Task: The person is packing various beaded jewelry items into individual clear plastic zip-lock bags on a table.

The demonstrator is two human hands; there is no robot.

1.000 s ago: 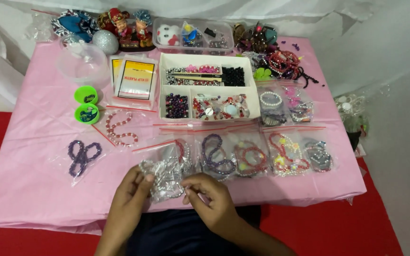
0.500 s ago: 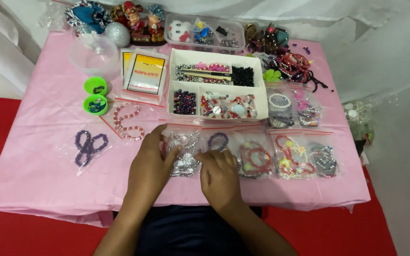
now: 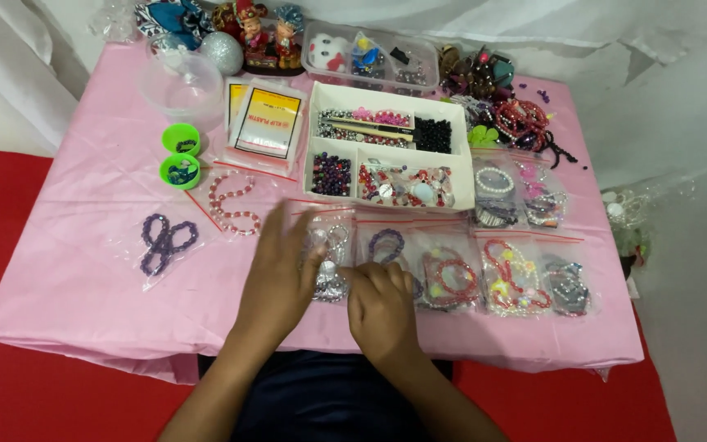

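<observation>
On the crowded pink desk [image 3: 83, 270], the left hand [image 3: 281, 274] lay flat and released on a bracelet bag [image 3: 329, 262] whose corner the right hand [image 3: 382, 307] pinched, a bag likely to slip or spill.

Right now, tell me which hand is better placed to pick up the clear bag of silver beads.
Left. The left hand lies flat on the clear bag of silver beads; the right hand sits curled beside its lower edge.

Both forearms reach up from the near edge of the pink table [image 3: 83, 270], elbows tucked close together. The left hand [image 3: 278, 274] lies open and flat, palm down, fingers spread toward the far side. The right hand [image 3: 382, 307] sits just beside it, knuckles up, fingers curled inward, seemingly pinched, though the fingertips are hidden.
</observation>
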